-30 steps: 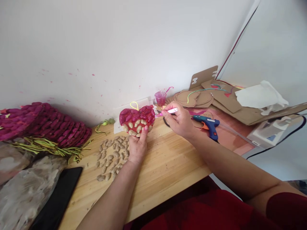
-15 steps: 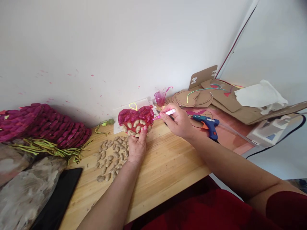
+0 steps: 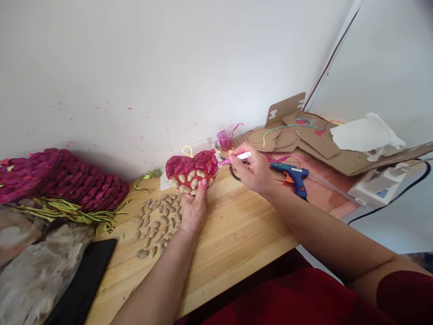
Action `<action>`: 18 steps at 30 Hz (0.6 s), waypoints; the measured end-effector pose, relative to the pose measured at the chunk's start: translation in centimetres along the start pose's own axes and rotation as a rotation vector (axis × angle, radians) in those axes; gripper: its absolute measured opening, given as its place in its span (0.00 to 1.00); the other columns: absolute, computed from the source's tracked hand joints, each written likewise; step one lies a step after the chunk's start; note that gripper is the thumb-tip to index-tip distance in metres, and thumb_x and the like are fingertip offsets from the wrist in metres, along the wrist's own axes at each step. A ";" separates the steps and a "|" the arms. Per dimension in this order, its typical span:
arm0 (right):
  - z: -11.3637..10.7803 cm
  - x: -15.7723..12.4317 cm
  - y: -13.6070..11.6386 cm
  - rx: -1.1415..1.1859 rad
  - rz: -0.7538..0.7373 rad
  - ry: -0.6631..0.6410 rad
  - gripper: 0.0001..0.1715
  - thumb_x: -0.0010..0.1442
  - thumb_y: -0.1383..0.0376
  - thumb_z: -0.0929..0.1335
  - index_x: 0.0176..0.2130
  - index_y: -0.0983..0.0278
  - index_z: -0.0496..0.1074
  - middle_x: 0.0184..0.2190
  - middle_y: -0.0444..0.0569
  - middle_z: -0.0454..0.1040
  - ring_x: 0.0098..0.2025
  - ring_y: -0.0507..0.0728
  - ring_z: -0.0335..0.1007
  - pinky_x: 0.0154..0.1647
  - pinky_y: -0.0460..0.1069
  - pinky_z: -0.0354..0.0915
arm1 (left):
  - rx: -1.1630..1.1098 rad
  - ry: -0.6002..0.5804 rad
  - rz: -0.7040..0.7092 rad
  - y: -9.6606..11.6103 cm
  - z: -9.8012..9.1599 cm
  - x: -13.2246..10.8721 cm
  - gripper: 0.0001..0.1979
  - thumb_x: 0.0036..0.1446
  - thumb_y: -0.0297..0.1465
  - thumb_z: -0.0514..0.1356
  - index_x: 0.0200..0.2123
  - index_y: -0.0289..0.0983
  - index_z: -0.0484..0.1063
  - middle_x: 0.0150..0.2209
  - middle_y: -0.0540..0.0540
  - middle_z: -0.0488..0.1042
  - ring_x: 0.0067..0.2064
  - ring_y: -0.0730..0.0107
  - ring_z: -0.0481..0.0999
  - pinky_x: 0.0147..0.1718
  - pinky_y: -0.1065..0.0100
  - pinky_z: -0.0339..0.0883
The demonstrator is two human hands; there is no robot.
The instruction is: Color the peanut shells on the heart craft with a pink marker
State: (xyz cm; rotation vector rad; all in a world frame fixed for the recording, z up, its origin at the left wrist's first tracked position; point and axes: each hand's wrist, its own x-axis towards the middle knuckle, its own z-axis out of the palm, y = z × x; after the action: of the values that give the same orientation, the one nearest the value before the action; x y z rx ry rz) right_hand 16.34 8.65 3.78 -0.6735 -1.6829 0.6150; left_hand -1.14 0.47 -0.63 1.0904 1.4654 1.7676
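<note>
My left hand (image 3: 193, 207) grips the lower point of a heart-shaped piece (image 3: 191, 169) covered in peanut shells. Its upper shells are painted magenta, the lower ones are bare tan on red. A yellow loop sticks up from its top. My right hand (image 3: 254, 171) pinches a thin white-handled brush (image 3: 237, 158) with a pink tip, held just right of the heart's upper edge. A small cup of pink paint (image 3: 225, 138) stands behind by the wall.
Loose peanut shells (image 3: 157, 221) lie on the wooden table (image 3: 237, 234). A stack of magenta shell hearts (image 3: 61, 178) sits at left, a black tablet (image 3: 81, 284) below it. A blue glue gun (image 3: 292, 176) and cardboard cut-outs (image 3: 280, 137) lie at right.
The brush tip went in against the heart's right edge, then drew back a little to the right. My left hand kept the heart nearly still.
</note>
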 end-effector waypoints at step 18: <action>0.0 -0.1 -1.1 -0.097 -0.111 -0.065 0.11 0.70 0.56 0.69 0.38 0.59 0.69 0.30 0.46 0.73 0.34 0.56 0.68 0.37 0.53 0.62 | -0.075 -0.024 -0.092 -0.2 -0.2 0.0 0.18 0.60 0.50 0.67 0.34 0.41 0.74 0.31 0.46 0.77 0.41 0.61 0.81 0.41 0.61 0.78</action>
State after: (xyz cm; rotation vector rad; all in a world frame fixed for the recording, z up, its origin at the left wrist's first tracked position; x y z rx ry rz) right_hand 16.23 7.79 4.49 -0.6298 -1.8072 0.4831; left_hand -1.30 0.40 -0.80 0.9872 1.4009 1.7258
